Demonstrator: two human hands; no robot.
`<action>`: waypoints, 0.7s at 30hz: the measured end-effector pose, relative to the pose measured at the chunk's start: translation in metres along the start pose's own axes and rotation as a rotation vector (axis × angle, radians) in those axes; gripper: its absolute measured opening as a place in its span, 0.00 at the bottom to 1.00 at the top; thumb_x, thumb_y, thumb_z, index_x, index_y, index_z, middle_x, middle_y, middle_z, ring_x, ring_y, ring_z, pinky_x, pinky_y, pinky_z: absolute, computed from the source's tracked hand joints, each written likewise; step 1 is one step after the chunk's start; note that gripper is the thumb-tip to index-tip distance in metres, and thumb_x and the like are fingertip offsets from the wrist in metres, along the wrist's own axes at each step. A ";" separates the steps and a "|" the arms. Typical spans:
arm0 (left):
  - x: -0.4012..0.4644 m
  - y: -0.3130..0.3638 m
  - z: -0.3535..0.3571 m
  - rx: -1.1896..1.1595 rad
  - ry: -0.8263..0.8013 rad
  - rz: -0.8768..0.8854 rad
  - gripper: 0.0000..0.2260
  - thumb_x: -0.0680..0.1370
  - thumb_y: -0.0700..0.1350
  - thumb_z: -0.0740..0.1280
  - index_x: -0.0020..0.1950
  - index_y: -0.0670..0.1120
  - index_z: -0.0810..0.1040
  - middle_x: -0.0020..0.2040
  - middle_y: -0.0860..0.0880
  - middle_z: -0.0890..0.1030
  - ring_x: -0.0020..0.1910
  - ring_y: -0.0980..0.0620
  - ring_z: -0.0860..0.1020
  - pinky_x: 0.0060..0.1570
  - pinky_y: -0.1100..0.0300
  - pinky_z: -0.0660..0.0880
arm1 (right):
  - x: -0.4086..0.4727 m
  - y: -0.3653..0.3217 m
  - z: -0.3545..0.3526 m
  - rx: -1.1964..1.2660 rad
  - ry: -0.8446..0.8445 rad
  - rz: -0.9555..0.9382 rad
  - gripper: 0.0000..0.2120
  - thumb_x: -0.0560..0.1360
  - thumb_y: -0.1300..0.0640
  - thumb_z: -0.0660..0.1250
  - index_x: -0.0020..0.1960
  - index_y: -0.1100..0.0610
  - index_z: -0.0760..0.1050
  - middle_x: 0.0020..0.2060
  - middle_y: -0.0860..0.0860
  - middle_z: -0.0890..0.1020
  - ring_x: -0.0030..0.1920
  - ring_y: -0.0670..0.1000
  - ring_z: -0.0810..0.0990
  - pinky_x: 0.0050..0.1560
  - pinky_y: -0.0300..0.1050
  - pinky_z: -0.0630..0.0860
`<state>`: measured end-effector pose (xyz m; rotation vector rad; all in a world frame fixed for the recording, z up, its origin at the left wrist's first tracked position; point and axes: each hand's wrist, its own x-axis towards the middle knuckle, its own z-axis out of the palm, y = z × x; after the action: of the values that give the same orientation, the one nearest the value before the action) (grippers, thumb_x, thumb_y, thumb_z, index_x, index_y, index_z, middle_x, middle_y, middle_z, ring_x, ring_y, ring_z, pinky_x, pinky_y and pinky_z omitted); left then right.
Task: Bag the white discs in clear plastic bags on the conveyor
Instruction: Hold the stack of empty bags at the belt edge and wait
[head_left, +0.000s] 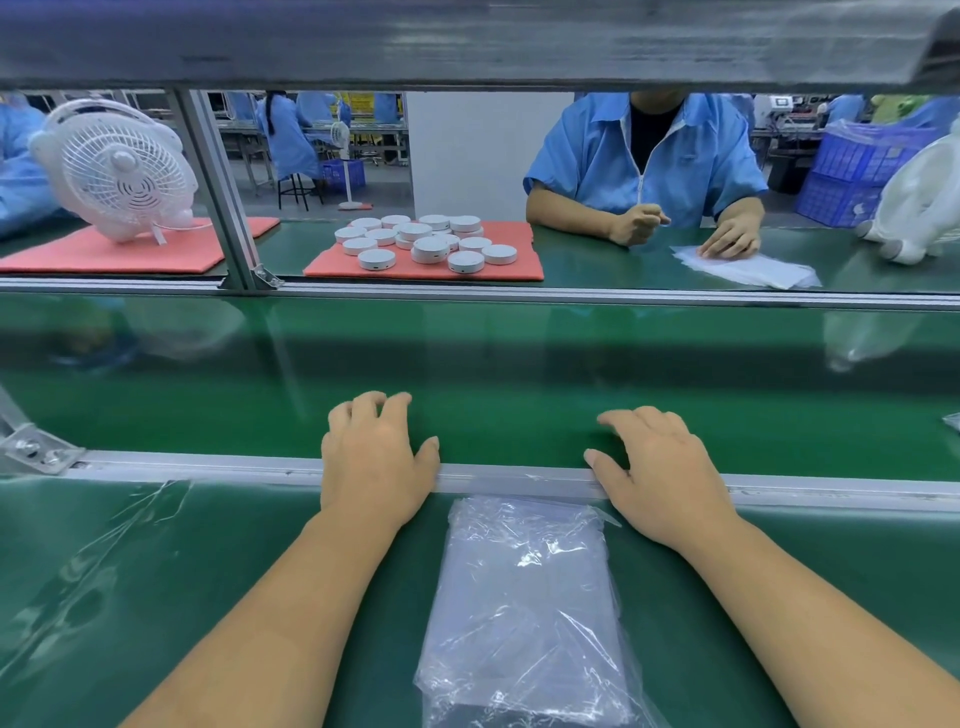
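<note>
Both our hands resting palm-down across metal rail (498, 475), holding nothing. Left hand (375, 462) lower center, fingers loosely bent onto green belt (493, 364); right hand (660, 473) just right of it, fingers spread. Bags (524, 608) stacked between our forearms, bottom center. Discs (431, 241) piled on pink mat (519, 267) upper center, well apart from us. Fan (117, 166) upper left, coworker (649, 166) upper right.

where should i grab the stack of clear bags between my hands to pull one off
Pinch the top sheet at the far edge of the stack of clear bags, by the metal rail. It lies flat, that end sits nearest the right hand, and a loose corner seems to stick out there. The left hand could steady it.
</note>
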<state>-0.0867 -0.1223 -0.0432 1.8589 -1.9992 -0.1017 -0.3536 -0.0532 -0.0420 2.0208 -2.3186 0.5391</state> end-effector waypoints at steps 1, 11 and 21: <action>0.000 0.000 0.000 0.000 0.000 -0.006 0.27 0.80 0.57 0.68 0.78 0.49 0.69 0.73 0.47 0.72 0.71 0.42 0.67 0.67 0.48 0.69 | 0.000 0.000 0.000 0.006 -0.005 0.003 0.23 0.80 0.41 0.61 0.72 0.49 0.70 0.60 0.48 0.78 0.62 0.54 0.72 0.63 0.52 0.71; 0.002 -0.001 0.003 0.017 -0.052 0.007 0.18 0.81 0.58 0.65 0.68 0.53 0.80 0.68 0.50 0.76 0.67 0.44 0.70 0.64 0.49 0.70 | 0.000 0.001 0.001 -0.032 -0.002 -0.008 0.17 0.80 0.40 0.61 0.61 0.49 0.78 0.55 0.47 0.79 0.58 0.54 0.73 0.60 0.52 0.72; 0.002 -0.003 0.004 -0.015 -0.043 0.005 0.20 0.81 0.57 0.66 0.71 0.52 0.77 0.68 0.49 0.76 0.67 0.43 0.70 0.65 0.49 0.70 | 0.001 0.002 0.003 -0.030 0.015 -0.009 0.17 0.80 0.41 0.61 0.62 0.48 0.78 0.57 0.47 0.78 0.60 0.53 0.72 0.61 0.51 0.71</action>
<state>-0.0857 -0.1256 -0.0469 1.8580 -2.0258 -0.1558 -0.3556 -0.0544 -0.0449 2.0060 -2.2939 0.5143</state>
